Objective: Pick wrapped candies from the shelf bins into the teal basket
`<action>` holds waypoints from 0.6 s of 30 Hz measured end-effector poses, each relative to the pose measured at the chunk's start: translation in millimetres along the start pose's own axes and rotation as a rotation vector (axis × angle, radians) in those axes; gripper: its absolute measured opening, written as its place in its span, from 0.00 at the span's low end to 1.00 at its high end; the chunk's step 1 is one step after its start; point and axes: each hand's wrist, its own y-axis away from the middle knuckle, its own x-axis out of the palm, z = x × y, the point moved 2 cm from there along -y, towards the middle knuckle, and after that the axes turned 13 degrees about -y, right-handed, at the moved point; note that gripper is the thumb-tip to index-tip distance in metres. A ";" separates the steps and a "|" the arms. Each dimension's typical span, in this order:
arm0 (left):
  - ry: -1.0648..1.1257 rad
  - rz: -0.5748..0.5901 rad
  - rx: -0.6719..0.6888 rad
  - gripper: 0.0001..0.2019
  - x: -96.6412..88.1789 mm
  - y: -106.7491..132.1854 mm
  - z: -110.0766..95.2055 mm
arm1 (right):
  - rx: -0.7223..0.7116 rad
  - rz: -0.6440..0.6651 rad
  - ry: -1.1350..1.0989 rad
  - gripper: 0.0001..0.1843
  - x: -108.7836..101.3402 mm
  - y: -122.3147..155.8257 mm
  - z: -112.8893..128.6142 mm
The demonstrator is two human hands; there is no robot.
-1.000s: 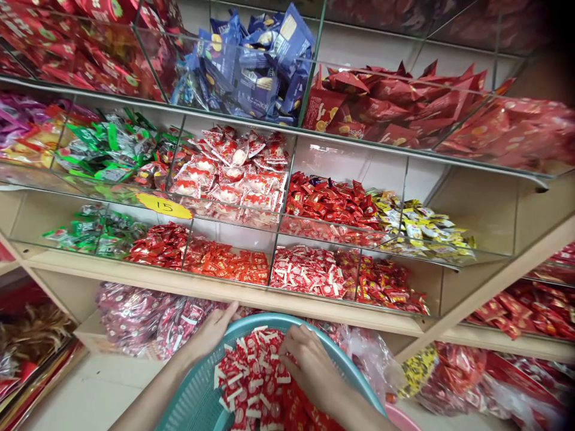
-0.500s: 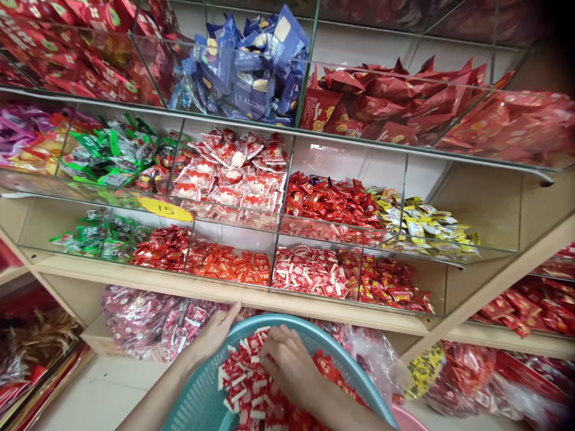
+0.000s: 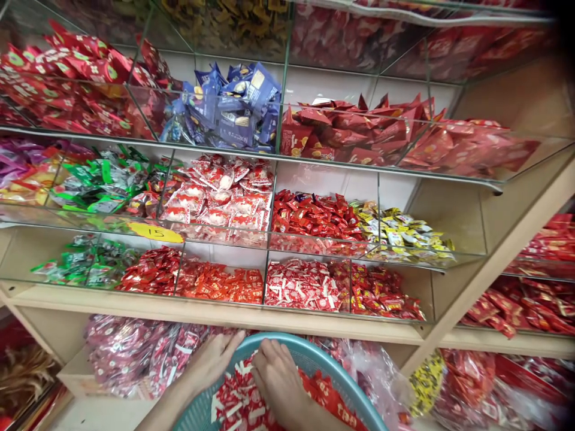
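Right hand (image 3: 277,376) moved toward nine o'clock over candies (image 3: 238,401); its hold, and left hand (image 3: 213,359), unclear; probably light, slippery: scoop underneath.

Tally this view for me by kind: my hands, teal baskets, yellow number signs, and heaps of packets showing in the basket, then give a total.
Hands: 2 (left hand, right hand)
Teal basket: 1
Yellow sign: 1
Heaps in basket: 2 (red-and-white packets, red packets)
Total: 6
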 end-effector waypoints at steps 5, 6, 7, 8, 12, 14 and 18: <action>0.043 -0.007 0.051 0.26 2.8 5.3 2.6 | 0.050 0.055 -0.106 0.03 -23.3 5.0 10.1; 0.043 -0.008 0.049 0.26 1.3 6.5 2.9 | 0.062 0.059 -0.146 0.03 -32.2 7.4 11.3; 0.034 -0.004 0.041 0.26 -1.0 7.7 2.8 | 0.073 0.050 -0.195 0.03 -42.7 10.4 11.3; 0.018 0.004 0.035 0.26 -4.0 9.0 2.0 | 0.082 0.026 -0.249 0.04 -54.4 14.5 9.5; -0.039 0.047 0.049 0.24 -20.2 15.1 -5.3 | 0.147 -0.178 -0.454 0.10 -104.7 48.0 -21.2; -0.047 0.029 0.061 0.23 -27.3 18.7 -8.3 | 0.276 -0.267 -0.522 0.11 -121.0 78.2 -51.1; -0.087 0.027 0.050 0.22 -28.0 25.4 -6.4 | 0.653 -0.590 -0.692 0.18 -115.1 153.9 -113.2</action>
